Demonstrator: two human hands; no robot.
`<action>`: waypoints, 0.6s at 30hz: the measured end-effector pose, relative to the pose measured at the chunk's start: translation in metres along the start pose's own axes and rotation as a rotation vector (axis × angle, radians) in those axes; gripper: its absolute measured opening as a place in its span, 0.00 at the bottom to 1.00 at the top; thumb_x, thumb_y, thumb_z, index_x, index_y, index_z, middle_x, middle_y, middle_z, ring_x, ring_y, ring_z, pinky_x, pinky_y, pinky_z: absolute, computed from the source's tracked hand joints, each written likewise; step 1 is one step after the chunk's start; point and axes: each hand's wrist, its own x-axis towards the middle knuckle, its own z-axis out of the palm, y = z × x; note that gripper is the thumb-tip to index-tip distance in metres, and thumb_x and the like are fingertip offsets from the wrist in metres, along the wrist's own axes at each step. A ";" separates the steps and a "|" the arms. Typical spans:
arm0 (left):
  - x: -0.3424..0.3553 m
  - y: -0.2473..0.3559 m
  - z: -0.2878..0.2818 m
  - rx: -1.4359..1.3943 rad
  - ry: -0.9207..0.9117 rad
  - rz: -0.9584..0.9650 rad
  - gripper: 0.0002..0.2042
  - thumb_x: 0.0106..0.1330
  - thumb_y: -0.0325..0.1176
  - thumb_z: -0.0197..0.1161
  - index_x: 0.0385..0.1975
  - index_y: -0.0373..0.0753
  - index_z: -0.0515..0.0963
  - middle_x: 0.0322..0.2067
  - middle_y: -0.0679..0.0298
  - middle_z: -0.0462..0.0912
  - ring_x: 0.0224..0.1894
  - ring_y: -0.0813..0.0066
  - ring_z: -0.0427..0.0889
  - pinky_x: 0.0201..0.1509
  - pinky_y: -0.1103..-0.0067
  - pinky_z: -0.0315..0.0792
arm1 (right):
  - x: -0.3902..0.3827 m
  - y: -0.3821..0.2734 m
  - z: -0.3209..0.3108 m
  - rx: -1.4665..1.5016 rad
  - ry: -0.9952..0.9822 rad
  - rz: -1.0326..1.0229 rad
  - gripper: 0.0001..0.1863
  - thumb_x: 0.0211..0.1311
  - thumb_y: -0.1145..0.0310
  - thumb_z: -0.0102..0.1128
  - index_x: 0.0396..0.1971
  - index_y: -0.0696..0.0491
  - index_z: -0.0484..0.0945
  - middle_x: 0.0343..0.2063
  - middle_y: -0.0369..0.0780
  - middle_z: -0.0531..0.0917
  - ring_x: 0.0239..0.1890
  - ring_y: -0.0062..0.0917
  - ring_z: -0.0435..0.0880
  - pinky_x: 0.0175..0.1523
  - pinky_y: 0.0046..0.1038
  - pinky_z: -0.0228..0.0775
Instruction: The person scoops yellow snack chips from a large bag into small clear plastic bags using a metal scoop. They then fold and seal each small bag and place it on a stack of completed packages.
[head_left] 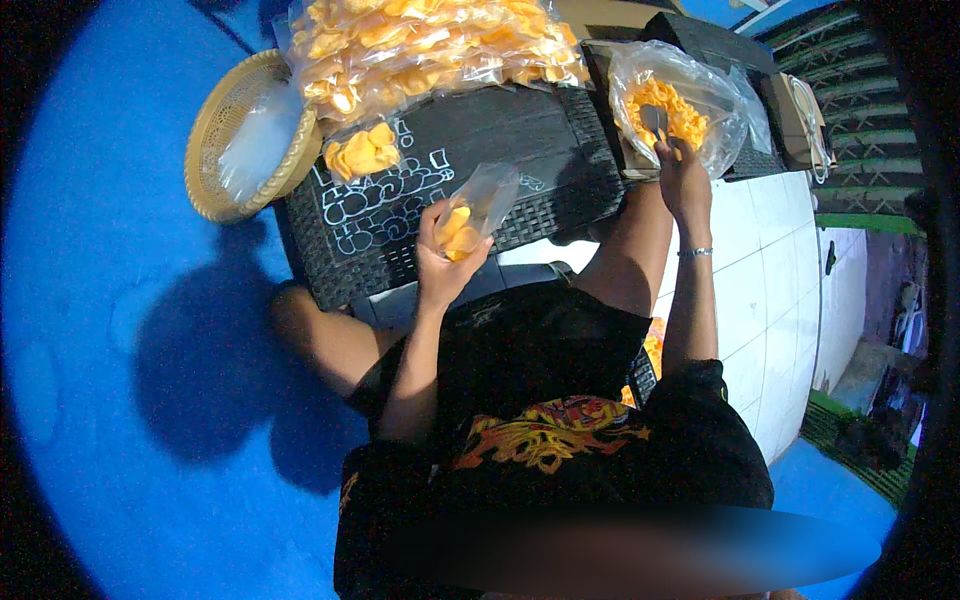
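Note:
My left hand (447, 258) is closed around a small clear plastic bag (492, 192). A few orange chips (458, 235) lie in the bottom of that bag, and its top stands up above my fingers. To the right, my right hand (684, 182) grips a dark scoop (655, 118) by its handle end. The scoop's head rests among the loose orange chips (686, 112) inside a large clear plastic bag (632, 68), which is open toward me. Whether the scoop carries any chips cannot be made out.
A black woven-sided table (510, 120) with white drawings stands before me. Filled chip bags (430, 50) are piled at its back, and one small filled bag (362, 152) lies nearer. Left is a woven basket (198, 150) with clear empty bags (258, 140). A cardboard box (795, 125) stands far right.

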 end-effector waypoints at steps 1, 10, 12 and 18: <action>0.000 0.000 0.000 -0.016 0.000 -0.005 0.28 0.48 0.22 0.71 0.50 0.37 0.66 0.44 0.63 0.73 0.46 0.78 0.75 0.51 0.80 0.72 | 0.003 0.005 0.001 -0.054 0.051 0.033 0.20 0.64 0.52 0.52 0.45 0.53 0.74 0.33 0.53 0.82 0.36 0.51 0.81 0.38 0.47 0.71; 0.002 0.005 0.002 -0.019 -0.007 0.050 0.28 0.48 0.23 0.71 0.49 0.36 0.66 0.43 0.64 0.74 0.45 0.79 0.75 0.50 0.80 0.72 | 0.049 0.046 0.018 -0.375 0.202 0.037 0.21 0.61 0.51 0.55 0.40 0.55 0.75 0.28 0.52 0.83 0.34 0.47 0.83 0.36 0.44 0.73; 0.001 0.005 0.000 -0.012 -0.009 0.045 0.28 0.48 0.23 0.71 0.50 0.36 0.66 0.43 0.64 0.74 0.45 0.79 0.75 0.50 0.80 0.72 | 0.055 0.050 0.025 -0.404 0.213 0.014 0.20 0.60 0.52 0.56 0.37 0.55 0.76 0.27 0.51 0.82 0.33 0.47 0.83 0.35 0.45 0.74; -0.001 -0.001 -0.003 -0.048 0.001 0.010 0.28 0.49 0.23 0.71 0.50 0.36 0.65 0.43 0.64 0.74 0.45 0.78 0.75 0.50 0.80 0.72 | 0.059 0.053 0.028 -0.392 0.204 0.043 0.15 0.60 0.57 0.56 0.30 0.55 0.79 0.27 0.49 0.83 0.33 0.45 0.83 0.35 0.43 0.74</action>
